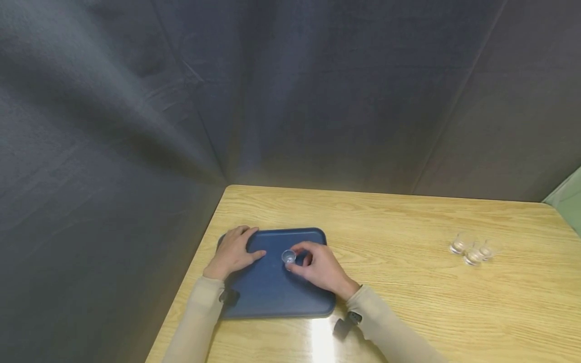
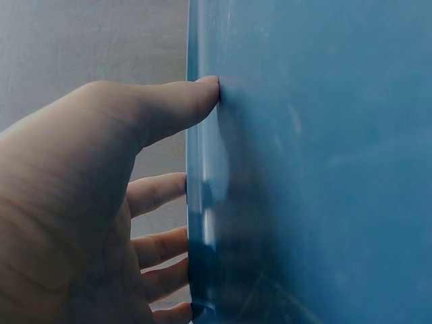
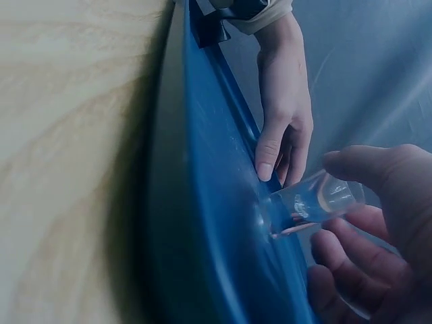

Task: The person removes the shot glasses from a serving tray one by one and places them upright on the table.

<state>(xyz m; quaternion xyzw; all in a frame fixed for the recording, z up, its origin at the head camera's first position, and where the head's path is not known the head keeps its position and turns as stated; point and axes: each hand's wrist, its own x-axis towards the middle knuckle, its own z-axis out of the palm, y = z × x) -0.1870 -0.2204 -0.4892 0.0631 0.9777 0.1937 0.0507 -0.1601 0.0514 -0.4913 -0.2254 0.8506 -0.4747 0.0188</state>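
A blue tray lies on the wooden table near its left edge. My left hand rests on the tray's far left corner, thumb pressed on the tray surface and fingers over the rim. My right hand holds a small clear plastic cup with its fingertips at the middle of the tray. In the right wrist view the cup stands with its base on the tray, my fingers around it and my left hand beyond.
Three more small clear cups stand together on the table at the right. Dark grey fabric walls enclose the table at the back and the left. Bare wood lies between the tray and the cups.
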